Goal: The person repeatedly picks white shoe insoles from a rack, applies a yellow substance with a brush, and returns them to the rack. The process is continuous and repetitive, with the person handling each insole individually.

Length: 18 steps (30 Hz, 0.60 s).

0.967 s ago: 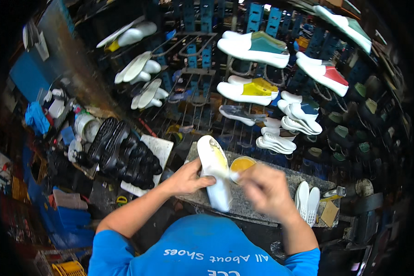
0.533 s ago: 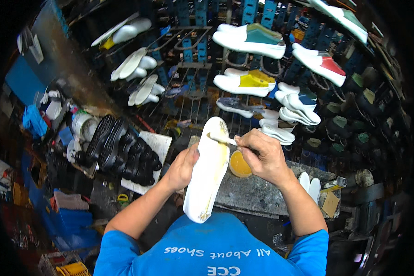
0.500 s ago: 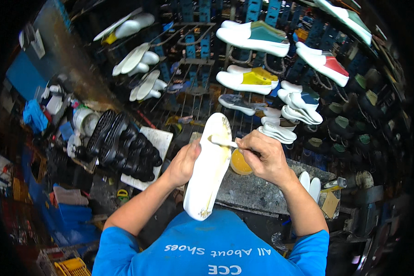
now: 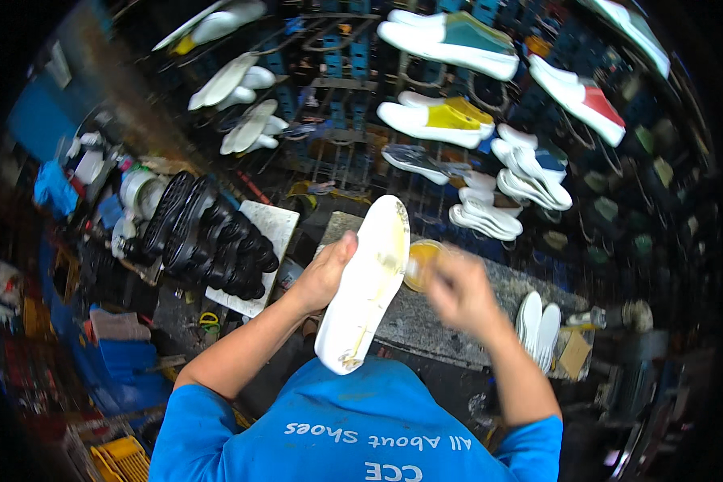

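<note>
My left hand (image 4: pixel 329 269) grips a long white shoe (image 4: pixel 361 297) by its side, underside facing up and tilted. Yellowish smears run along that underside, with darker rough patches at both ends. My right hand (image 4: pixel 462 293), blurred by motion, is closed on a small brush (image 4: pixel 413 268) with a pale tip, just right of the shoe and apart from it. Beneath the brush, partly covered by it and the hand, a round pot of yellow paste (image 4: pixel 430 251) rests on the grey bench (image 4: pixel 410 325).
White soles (image 4: pixel 538 325) lie at the bench's right end beside a brown card piece (image 4: pixel 573 355). Black soles (image 4: pixel 209 233) are heaped at left on a white board (image 4: pixel 277 217). Ahead, a rack holds white shoes with coloured parts, including a yellow one (image 4: pixel 450 120).
My right hand has drawn the brush off the shoe's underside, down and to the right toward the pot. My left hand still holds the shoe, and the view has shifted slightly.
</note>
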Tool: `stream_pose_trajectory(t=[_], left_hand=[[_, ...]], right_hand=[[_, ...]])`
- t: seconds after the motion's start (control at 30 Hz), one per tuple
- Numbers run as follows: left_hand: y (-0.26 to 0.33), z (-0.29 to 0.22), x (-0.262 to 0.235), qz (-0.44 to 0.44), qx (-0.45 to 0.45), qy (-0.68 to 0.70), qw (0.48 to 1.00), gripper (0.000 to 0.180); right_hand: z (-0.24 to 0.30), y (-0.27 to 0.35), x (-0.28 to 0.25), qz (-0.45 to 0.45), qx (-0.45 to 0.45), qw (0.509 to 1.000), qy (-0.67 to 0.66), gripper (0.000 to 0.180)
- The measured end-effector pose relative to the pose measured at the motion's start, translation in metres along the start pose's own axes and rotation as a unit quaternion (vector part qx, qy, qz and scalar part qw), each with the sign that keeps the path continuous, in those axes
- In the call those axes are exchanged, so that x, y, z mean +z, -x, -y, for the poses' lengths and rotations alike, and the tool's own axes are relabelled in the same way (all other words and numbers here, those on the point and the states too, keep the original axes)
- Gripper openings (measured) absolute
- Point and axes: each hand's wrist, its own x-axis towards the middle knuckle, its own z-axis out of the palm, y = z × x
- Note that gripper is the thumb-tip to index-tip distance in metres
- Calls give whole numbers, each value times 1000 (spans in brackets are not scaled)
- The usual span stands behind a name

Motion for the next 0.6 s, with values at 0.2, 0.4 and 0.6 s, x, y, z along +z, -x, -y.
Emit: stream_pose_trajectory(t=[0.2, 0.4, 0.6], left_hand=[[-13, 74, -16, 18, -118, 172, 978, 83], [19, 210, -27, -62, -398, 313, 860, 81], [64, 220, -53, -144, -378, 455, 793, 100]], right_hand=[[5, 6, 41, -56, -20, 998, -25, 12], [-79, 44, 87, 51, 259, 964, 41, 12], [-197, -28, 104, 278, 293, 866, 296, 21]])
